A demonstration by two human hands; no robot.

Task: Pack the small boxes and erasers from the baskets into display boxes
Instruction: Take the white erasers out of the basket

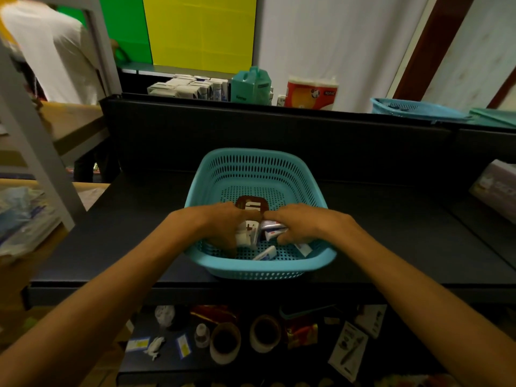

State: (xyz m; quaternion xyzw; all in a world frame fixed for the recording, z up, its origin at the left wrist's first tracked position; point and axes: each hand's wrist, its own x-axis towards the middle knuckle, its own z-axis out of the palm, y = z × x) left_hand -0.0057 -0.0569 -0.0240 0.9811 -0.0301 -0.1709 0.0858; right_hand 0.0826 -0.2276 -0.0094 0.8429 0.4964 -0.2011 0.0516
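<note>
A teal basket [259, 174] with perforated walls stands on the black table [134, 224], near its front edge; inside it lie small white boxes and erasers, gathered toward the basket's near half. Both hands reach into the basket; the left hand [223, 227] has its fingers curled round a small white box [245, 233] with a dark red mark; the right hand [296, 224] has its fingers curled over white erasers [273, 230] with blue and red print, pinching them against the palm. Behind the hands, still within the basket, a brown display box [251, 203] with white lettering lies flat on the basket floor; two loose erasers lie at the basket's near wall, one [265, 252] toward the middle and one [303, 248] under the right hand.

Beyond the basket a black partition rises; past it stand stacked white cartons [190, 88], a teal jug [251, 85] and a red-and-white wrapped pack [310, 93]; a second teal basket [416, 108] sits far right of these. Below the table's front edge a lower shelf holds tape rolls [243, 339] and small packets; a person in a white shirt [50, 48] stands far left of the basket.
</note>
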